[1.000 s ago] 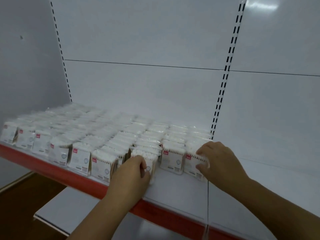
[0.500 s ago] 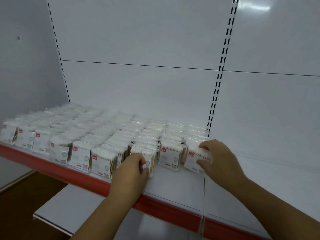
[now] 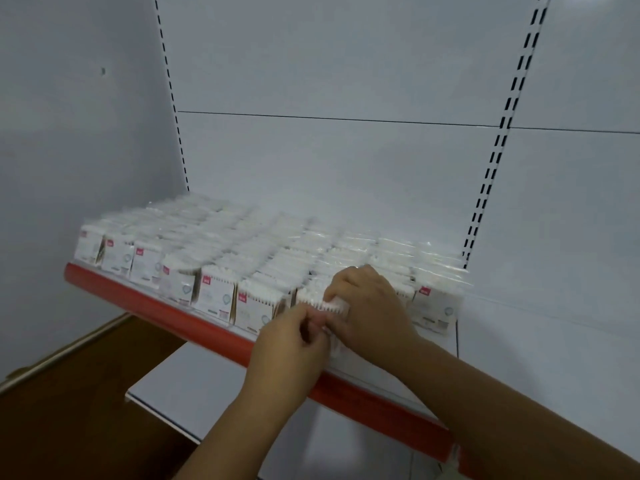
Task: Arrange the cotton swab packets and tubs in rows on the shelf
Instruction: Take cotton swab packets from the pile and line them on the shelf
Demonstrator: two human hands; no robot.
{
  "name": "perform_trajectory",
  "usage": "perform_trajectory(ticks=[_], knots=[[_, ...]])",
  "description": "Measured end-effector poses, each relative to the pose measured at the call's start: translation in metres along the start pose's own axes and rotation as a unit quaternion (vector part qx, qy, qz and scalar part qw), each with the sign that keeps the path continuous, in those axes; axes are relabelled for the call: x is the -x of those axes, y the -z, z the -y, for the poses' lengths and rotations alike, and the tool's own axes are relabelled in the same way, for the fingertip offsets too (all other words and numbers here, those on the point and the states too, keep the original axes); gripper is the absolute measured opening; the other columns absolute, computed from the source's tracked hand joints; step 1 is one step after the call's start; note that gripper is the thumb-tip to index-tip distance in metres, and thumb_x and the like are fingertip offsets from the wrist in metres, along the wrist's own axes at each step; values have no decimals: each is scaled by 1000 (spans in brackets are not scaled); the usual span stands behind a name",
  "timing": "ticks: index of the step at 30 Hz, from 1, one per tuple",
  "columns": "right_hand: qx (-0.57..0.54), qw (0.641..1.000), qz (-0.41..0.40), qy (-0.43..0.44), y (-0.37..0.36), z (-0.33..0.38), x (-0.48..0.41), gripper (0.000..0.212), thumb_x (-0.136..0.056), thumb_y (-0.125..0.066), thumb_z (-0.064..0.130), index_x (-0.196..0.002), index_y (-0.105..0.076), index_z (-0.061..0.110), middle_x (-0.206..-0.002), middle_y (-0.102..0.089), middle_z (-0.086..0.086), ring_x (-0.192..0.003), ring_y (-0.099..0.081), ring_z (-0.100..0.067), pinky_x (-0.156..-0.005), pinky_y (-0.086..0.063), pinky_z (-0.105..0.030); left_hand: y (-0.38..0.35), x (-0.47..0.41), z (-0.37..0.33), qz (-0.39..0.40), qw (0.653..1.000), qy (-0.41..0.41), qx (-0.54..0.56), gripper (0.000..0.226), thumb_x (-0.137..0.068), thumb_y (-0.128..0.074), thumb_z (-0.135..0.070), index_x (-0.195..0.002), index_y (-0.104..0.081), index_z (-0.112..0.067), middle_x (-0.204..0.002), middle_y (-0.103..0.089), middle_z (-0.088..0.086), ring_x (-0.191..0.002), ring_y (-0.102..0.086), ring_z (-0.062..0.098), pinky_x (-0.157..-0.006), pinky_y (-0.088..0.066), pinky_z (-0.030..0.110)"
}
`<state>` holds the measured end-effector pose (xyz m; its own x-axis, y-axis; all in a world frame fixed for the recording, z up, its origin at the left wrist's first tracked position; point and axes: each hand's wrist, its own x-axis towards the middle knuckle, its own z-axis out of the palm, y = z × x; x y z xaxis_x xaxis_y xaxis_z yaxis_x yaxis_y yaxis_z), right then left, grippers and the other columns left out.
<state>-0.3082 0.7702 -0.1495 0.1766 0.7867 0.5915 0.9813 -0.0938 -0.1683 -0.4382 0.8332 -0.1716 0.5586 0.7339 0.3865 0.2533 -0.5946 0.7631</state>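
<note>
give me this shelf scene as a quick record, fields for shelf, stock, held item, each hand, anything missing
shelf: white metal shelf with red front strip
stock: clear-wrapped white cotton swab packets, standing in rows front to back
held item: one white cotton swab packet, at the front of a row towards the right end
left hand: pinches the held packet's lower left
right hand: curled over its top and right side
tubs: none visible

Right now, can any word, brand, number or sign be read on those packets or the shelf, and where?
No text can be read.
Red tags on the packets: white marks, too blurred.
Grey print on the packet fronts: too small.
Red shelf edge: no text shows.
</note>
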Motion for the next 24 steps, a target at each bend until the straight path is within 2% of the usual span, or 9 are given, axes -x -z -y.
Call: perform_trajectory(ticks=[2, 4, 7, 11, 13, 17, 21, 22, 24], knots=[[13, 998, -58, -12, 7, -13, 4, 21, -80, -63, 24, -96, -71, 14, -100, -66, 0, -92, -57, -22, -79, -47, -41, -5, -1, 3, 23, 999, -1, -22, 24, -86, -59, -13, -72, -58, -33, -73, -64, -8, -68, -59, 4, -58, -46, 16], [102, 989, -95, -54, 18, -34, 11, 24, -73, -70, 20, -95, -73, 12, -106, -67, -5, -98, -60, -27, -80, -46, -43, -7, -6, 6, 22, 999, -1, -29, 24, -86, -60, -13, -75, -57, -34, -73, -62, -11, -65, -56, 2, -55, -41, 10], [209, 972, -24, -109, 26, -55, 19, 25, -60, -84, 20, -82, -75, 12, -114, -65, -9, -109, -57, -31, -87, -44, -45, -9, -12, 7, 36, 998, 6, -42, 16, -89, -55, -13, -83, -58, -28, -70, -58, -12, -57, -51, 1, -52, -39, 9], [200, 976, -26, -84, 32, -53, 20, 23, -59, -85, 12, -72, -66, 14, -85, -66, -2, -84, -60, -26, -74, -41, -36, -10, -16, 8, 63, 997, 3, -43, 17, -91, -52, -12, -85, -54, -27, -71, -57, -9, -54, -47, 2, -50, -37, 12], [178, 977, -51, -108, 47, -50, 20, 21, -66, -81, 12, -72, -62, 15, -74, -61, 1, -72, -56, -24, -71, -37, -34, -12, -18, 9, 67, 997, 0, -44, 16, -91, -52, -12, -85, -53, -27, -73, -56, -8, -55, -46, 2, -50, -36, 12], [20, 974, -127, -185, 84, -39, 24, 28, -74, -73, 10, -77, -54, 30, -79, -56, 15, -72, -55, -10, -61, -40, -24, -16, -21, 9, 79, 997, 9, -8, 18, -90, -49, -7, -85, -53, -23, -79, -56, -7, -63, -48, 3, -54, -36, 13], [-194, 956, -101, -195, 63, -5, 6, 29, -73, -77, 10, -71, -57, 31, -67, -64, 14, -59, -60, 5, -46, -39, -8, -4, -14, 8, 137, 990, -7, -3, 34, -89, -45, 1, -105, -61, -24, -99, -60, -14, -91, -56, 2, -72, -39, 5], [-208, 957, -85, -183, 51, 2, 4, 30, -75, -77, 12, -72, -56, 32, -73, -64, 14, -62, -60, 6, -47, -40, -7, 1, -9, 10, 124, 992, -17, -17, 37, -87, -45, 1, -106, -64, -25, -98, -63, -14, -91, -58, 3, -72, -42, 8], [-197, 965, -51, -166, 30, 8, 2, 30, -77, -77, 19, -75, -52, 36, -84, -60, 18, -73, -58, 7, -56, -41, -6, 14, 2, 13, 14, 997, -35, -74, 27, -88, -50, -8, -95, -68, -27, -86, -67, -14, -78, -60, 1, -64, -48, 15]])
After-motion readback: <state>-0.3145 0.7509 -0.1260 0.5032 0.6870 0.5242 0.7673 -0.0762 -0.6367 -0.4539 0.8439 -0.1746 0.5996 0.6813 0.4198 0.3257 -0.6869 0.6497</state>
